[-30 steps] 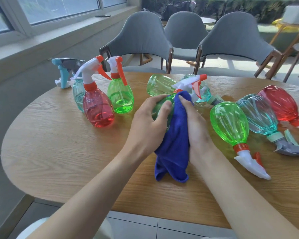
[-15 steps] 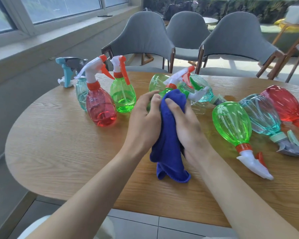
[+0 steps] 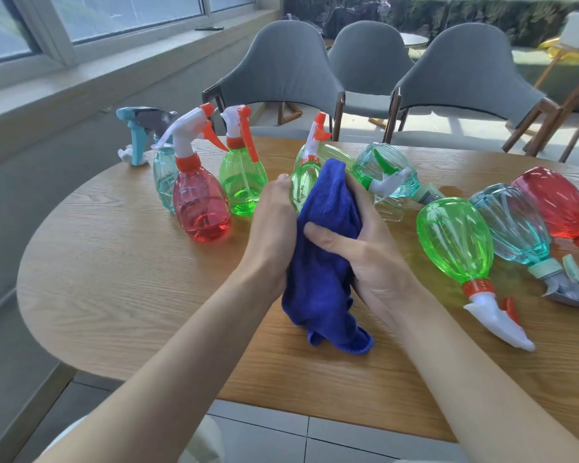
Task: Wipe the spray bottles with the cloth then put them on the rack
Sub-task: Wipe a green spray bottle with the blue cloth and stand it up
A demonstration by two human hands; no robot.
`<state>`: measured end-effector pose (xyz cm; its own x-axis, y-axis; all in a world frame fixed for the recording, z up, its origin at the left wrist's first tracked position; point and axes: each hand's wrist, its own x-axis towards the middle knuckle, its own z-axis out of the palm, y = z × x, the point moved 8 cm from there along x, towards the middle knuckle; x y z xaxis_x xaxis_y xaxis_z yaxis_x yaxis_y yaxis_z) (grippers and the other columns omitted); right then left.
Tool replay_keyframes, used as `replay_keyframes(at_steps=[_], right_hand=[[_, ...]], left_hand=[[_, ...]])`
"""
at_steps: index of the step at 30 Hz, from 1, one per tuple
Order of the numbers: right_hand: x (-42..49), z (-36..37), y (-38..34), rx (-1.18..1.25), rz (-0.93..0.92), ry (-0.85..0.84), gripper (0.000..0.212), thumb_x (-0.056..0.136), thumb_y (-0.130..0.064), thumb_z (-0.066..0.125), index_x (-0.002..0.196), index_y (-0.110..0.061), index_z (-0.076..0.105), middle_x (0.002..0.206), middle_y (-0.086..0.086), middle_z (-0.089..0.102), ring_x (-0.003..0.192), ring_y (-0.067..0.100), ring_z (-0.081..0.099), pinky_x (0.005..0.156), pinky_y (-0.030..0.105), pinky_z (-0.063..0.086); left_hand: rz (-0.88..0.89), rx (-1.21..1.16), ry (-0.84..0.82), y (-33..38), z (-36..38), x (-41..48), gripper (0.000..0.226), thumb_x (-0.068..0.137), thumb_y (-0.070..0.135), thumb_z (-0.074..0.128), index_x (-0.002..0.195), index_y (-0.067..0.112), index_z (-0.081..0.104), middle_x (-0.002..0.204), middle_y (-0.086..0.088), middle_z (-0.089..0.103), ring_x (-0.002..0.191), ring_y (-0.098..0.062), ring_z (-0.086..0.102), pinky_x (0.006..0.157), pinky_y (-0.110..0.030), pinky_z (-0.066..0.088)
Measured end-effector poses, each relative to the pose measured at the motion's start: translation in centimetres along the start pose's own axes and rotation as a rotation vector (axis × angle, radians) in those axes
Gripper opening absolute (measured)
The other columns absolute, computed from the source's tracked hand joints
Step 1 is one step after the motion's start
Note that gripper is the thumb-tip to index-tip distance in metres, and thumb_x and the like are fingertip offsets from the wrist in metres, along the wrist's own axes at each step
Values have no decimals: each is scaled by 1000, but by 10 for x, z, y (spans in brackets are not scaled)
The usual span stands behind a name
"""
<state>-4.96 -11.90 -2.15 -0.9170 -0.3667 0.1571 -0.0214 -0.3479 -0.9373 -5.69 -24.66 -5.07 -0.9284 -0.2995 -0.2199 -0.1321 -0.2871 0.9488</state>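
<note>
Fingers (image 3: 328, 238) of your right hand (image 3: 371, 255) curl round the cloth (image 3: 325, 272) and press it to the green bottle (image 3: 301, 192). Your left hand (image 3: 273, 228) grips that bottle's bare side, upright at the middle of the counter (image 3: 114, 279). Expect thin, light, smooth plastic that is probably slick and gives under a squeeze, so hold the belly gently or take the neck below the trigger (image 3: 315, 135). More bottles stand at left (image 3: 201, 208), and others lie at right (image 3: 455, 242). No rack shows.

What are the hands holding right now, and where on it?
Left hand grips the green spray bottle around its body; right hand holds the blue cloth against it.
</note>
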Motion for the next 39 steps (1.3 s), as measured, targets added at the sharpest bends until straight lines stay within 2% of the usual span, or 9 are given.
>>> replay_keyframes(at_steps=[8,10,15,21,23,29,31,33,39], right_hand=[[3,5,1,188,53,4,51,89,-20,77,137,-16,62,117,8,74,109,25,73,95,42,58],[5,-1,0,242,72,63,43,89,-23,76,130,-14,66,105,6,73,96,22,73,87,39,59],[7,-19,-2,268,92,215,42,95,-30,74,134,-14,68,108,9,74,95,22,71,83,38,62],[3,-8,-6,212,37,77,42,88,-20,75,128,-14,64,103,6,73,93,20,72,81,36,60],[4,-10,-6,204,44,92,40,89,-20,76,127,-13,65,102,6,72,92,20,72,80,35,60],[2,-40,-3,204,145,406,14,101,-35,71,104,-21,72,75,-2,70,65,15,67,60,28,56],[0,-40,-3,214,149,411,14,102,-34,70,102,-20,70,72,-2,69,63,15,67,57,27,55],[0,-31,-4,250,133,353,13,103,-28,69,108,-16,69,78,1,71,69,17,71,61,30,58],[0,-24,-7,227,107,297,11,103,-26,69,99,-16,66,75,-1,66,67,13,67,62,26,57]], left_hand=[[84,41,1,13,0,-11,59,88,72,52,125,29,69,126,-5,75,121,-22,71,109,-53,53],[224,151,-10,27,5,-20,35,109,53,44,125,30,65,124,3,71,117,-9,68,111,-42,51],[388,297,-112,38,19,-34,31,116,38,39,135,27,62,127,6,70,116,0,66,91,-11,50],[340,249,-19,39,10,-27,29,116,38,39,124,32,66,119,14,70,105,13,65,99,-25,50],[348,271,-49,39,12,-27,31,114,42,40,127,32,66,122,7,72,115,-2,68,108,-39,53],[470,485,-191,35,30,-47,27,115,40,44,135,41,62,112,7,75,103,-12,73,92,-45,62],[508,509,-189,33,33,-49,26,114,40,46,134,42,62,105,-4,76,95,-28,72,84,-49,61],[546,543,-149,34,31,-46,27,114,37,46,136,40,62,99,-1,76,86,-23,72,82,-45,60],[747,776,-133,42,35,-50,39,112,37,44,148,28,57,138,11,65,126,-6,62,108,-32,49]])
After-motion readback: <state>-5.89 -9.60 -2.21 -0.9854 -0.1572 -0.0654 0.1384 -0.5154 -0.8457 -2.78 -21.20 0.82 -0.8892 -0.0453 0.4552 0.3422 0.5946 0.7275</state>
